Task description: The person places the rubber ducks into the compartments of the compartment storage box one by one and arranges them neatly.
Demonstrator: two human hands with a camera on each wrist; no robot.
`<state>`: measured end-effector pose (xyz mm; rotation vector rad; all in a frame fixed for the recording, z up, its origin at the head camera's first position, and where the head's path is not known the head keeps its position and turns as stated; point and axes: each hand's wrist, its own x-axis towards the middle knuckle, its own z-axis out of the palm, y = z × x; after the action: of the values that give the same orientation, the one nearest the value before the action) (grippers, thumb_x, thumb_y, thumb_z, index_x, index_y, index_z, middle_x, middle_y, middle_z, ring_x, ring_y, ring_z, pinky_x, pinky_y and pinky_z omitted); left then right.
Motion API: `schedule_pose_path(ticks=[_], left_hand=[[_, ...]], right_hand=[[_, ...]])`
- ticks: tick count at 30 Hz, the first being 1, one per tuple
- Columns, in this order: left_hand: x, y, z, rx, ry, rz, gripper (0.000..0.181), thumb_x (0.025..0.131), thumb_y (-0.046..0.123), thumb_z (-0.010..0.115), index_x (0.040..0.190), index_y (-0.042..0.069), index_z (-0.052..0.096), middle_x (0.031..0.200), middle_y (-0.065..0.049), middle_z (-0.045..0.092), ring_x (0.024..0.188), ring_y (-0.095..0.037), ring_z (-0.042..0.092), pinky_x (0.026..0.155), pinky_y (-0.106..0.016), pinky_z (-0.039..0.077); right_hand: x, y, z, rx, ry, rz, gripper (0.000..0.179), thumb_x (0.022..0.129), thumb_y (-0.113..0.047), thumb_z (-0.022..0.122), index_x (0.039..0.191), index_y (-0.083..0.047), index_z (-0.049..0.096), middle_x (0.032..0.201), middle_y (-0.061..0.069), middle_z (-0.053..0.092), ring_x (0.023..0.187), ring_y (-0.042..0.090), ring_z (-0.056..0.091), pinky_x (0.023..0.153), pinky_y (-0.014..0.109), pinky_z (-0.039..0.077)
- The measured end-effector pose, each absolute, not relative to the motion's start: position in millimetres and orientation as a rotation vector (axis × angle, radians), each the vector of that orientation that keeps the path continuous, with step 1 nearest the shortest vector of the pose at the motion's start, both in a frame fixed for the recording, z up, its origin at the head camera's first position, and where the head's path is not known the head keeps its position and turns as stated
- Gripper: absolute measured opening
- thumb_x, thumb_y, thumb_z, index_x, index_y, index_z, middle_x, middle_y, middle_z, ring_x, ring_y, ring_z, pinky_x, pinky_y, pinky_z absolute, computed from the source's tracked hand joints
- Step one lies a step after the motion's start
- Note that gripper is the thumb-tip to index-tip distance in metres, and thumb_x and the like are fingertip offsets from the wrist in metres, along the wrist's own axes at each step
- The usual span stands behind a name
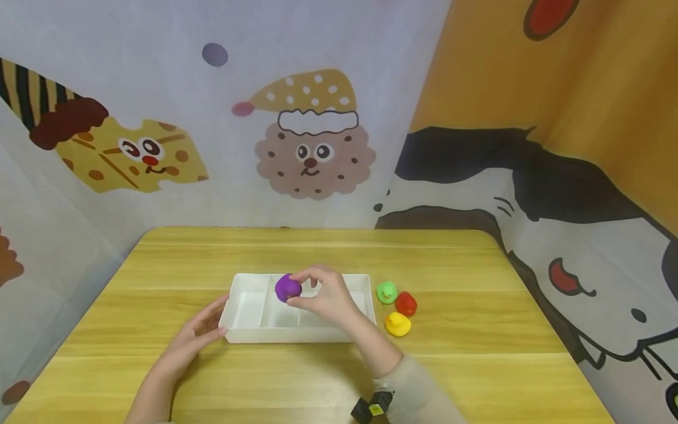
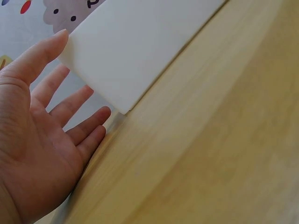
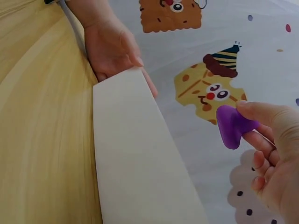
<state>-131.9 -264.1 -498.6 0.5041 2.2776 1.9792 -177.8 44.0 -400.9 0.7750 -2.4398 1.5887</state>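
Observation:
A long white compartment tray point(image 1: 286, 334) stands on the table. My right hand point(image 1: 328, 297) is over its middle, thumb and fingers pinching a small, smooth purple toy point(image 1: 286, 288). In the right wrist view the purple toy point(image 3: 229, 126) shows rounded lobes and is held above the tray's rim. My left hand point(image 1: 193, 338) is at the tray's left end, its thumb touching the front corner. Seen from the left wrist, the fingers of this left hand point(image 2: 51, 121) are spread and fairly straight along the end wall of the tray point(image 2: 126, 51).
Right of the tray sit a green toy duck point(image 1: 387, 292), a red toy point(image 1: 406, 304) and a yellow toy duck point(image 1: 398, 324), close together. Dividers point(image 1: 265, 301) split the tray into compartments. A cartoon-printed curtain point(image 1: 312, 35) hangs behind the wooden table point(image 1: 455, 377).

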Motion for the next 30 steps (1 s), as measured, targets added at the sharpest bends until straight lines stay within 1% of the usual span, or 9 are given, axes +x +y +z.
schedule_pose_path(ticks=[6,13,16,20,22,25,26,29,30], left_hand=[[-131.6,-263.9,-498.7,0.48,2.294,1.967,0.06,0.095,0.0,0.053,0.15,0.003,0.029,0.145,-0.026,0.036,0.122,-0.003,0.045,0.093,-0.017,0.038],[-131.5,-263.6,-499.7,0.484,2.289,1.985,0.06,0.095,-0.001,0.053,0.149,0.002,0.029,0.143,-0.022,0.04,0.121,-0.004,0.047,0.094,-0.018,0.038],[-131.3,-263.6,-500.0,0.488,2.28,1.988,0.06,0.095,-0.002,0.053,0.149,0.001,0.029,0.144,-0.026,0.038,0.121,-0.003,0.047,0.094,-0.018,0.038],[-130.9,-263.3,-500.0,0.487,2.27,1.985,0.059,0.095,-0.001,0.052,0.149,0.001,0.028,0.143,-0.033,0.032,0.12,-0.002,0.047,0.093,-0.019,0.039],[-130.8,-263.3,-499.5,0.486,2.274,1.98,0.059,0.095,-0.001,0.052,0.149,0.001,0.028,0.144,-0.034,0.031,0.121,-0.002,0.046,0.093,-0.019,0.039],[-130.6,-263.1,-497.5,0.486,2.282,1.97,0.059,0.095,0.0,0.052,0.149,0.002,0.028,0.144,-0.034,0.031,0.121,-0.001,0.046,0.093,-0.019,0.039],[-130.5,-263.0,-497.0,0.486,2.283,1.968,0.059,0.096,0.0,0.051,0.149,0.002,0.028,0.144,-0.034,0.031,0.121,-0.002,0.046,0.093,-0.019,0.039],[-130.3,-262.5,-495.8,0.485,2.279,1.965,0.058,0.096,0.0,0.051,0.149,0.002,0.028,0.144,-0.034,0.031,0.12,-0.001,0.046,0.093,-0.02,0.039],[-130.2,-262.5,-495.9,0.484,2.279,1.964,0.058,0.096,0.0,0.051,0.149,0.002,0.028,0.143,-0.034,0.031,0.12,-0.001,0.046,0.092,-0.02,0.039]], right_hand=[[-181.0,28.6,-405.1,0.775,-2.451,1.643,0.034,0.066,-0.012,0.088,0.096,-0.013,0.074,0.084,-0.011,0.063,0.082,0.03,0.052,0.067,0.027,0.04],[-184.6,12.5,-411.2,0.759,-2.467,1.666,0.033,0.065,-0.012,0.089,0.095,-0.014,0.074,0.084,-0.012,0.064,0.079,0.022,0.051,0.065,0.024,0.039],[-186.1,5.5,-413.3,0.751,-2.478,1.671,0.033,0.065,-0.013,0.089,0.095,-0.014,0.074,0.083,-0.012,0.064,0.078,0.02,0.051,0.064,0.023,0.039],[-188.6,-3.3,-417.7,0.739,-2.494,1.697,0.033,0.065,-0.013,0.089,0.095,-0.014,0.075,0.082,-0.013,0.064,0.079,0.026,0.052,0.063,0.022,0.039],[-190.2,-6.9,-420.4,0.741,-2.498,1.705,0.033,0.066,-0.013,0.089,0.095,-0.014,0.074,0.082,-0.013,0.064,0.08,0.029,0.053,0.063,0.021,0.039],[-193.1,-12.1,-424.1,0.748,-2.497,1.715,0.032,0.067,-0.014,0.089,0.095,-0.014,0.074,0.082,-0.014,0.064,0.078,0.022,0.052,0.063,0.021,0.039],[-193.8,-13.8,-424.8,0.752,-2.497,1.716,0.032,0.067,-0.014,0.089,0.096,-0.014,0.074,0.082,-0.014,0.064,0.078,0.022,0.052,0.063,0.021,0.039],[-195.2,-18.9,-426.6,0.758,-2.498,1.721,0.033,0.067,-0.014,0.088,0.096,-0.014,0.074,0.082,-0.014,0.064,0.078,0.023,0.052,0.063,0.02,0.039],[-195.5,-20.7,-427.1,0.762,-2.502,1.721,0.033,0.067,-0.014,0.088,0.096,-0.014,0.074,0.082,-0.014,0.064,0.078,0.026,0.053,0.062,0.02,0.039]])
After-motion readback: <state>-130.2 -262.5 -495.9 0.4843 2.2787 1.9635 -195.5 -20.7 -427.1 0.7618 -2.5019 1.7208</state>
